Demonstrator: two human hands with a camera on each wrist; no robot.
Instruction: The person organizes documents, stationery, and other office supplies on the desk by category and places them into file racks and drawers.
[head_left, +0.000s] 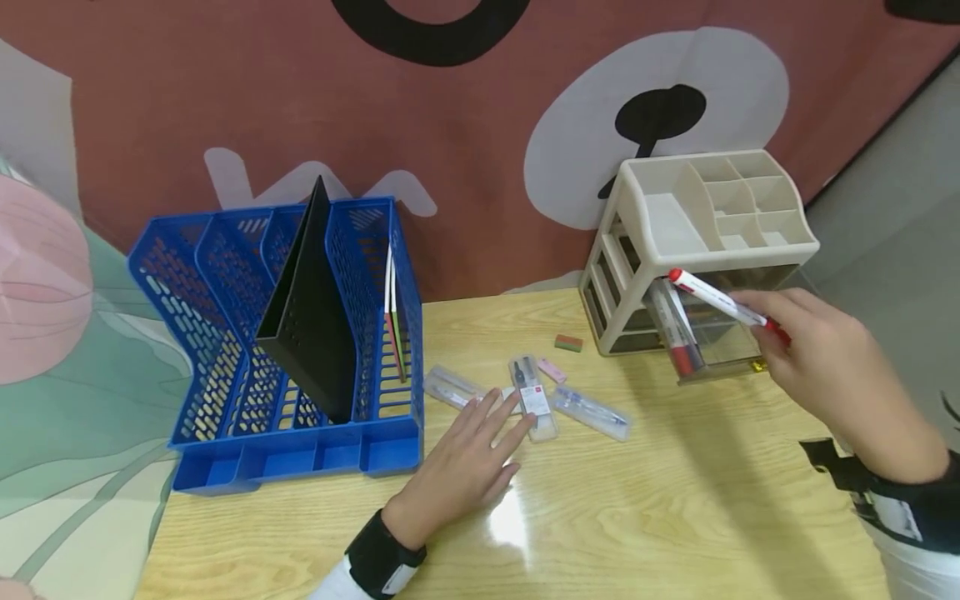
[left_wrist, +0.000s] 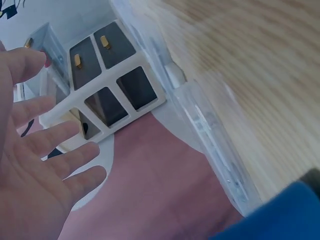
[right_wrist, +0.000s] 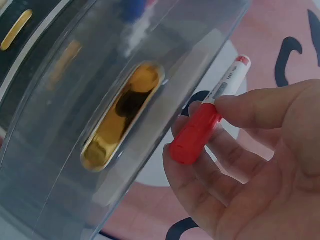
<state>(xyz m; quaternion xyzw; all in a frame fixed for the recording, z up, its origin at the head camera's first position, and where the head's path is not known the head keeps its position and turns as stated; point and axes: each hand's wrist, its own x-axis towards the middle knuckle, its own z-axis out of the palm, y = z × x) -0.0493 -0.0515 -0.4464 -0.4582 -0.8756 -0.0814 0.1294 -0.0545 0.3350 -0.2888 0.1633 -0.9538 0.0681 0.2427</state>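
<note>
My right hand [head_left: 847, 362] pinches a white marker with a red cap [head_left: 712, 297] between thumb and fingers, holding it slantwise above a pulled-out clear drawer [head_left: 727, 369]. Inside that drawer lie other markers [head_left: 681, 342], at least one with red on it. The drawer belongs to a cream desktop organizer [head_left: 637, 217]; its gold handle [right_wrist: 122, 117] shows up close in the right wrist view. My left hand [head_left: 461, 467], fingers straight and spread, is low over the table beside several clear plastic cases [head_left: 592, 412], one with a white label. Whether it touches them I cannot tell.
A blue file rack [head_left: 300, 458] stands at the left, holding a black folder [head_left: 322, 333] and a few thin pencils [head_left: 393, 325]. A pink eraser [head_left: 552, 371] and a red-green eraser [head_left: 568, 343] lie between rack and organizer. A patterned cloth [head_left: 465, 150] hangs behind.
</note>
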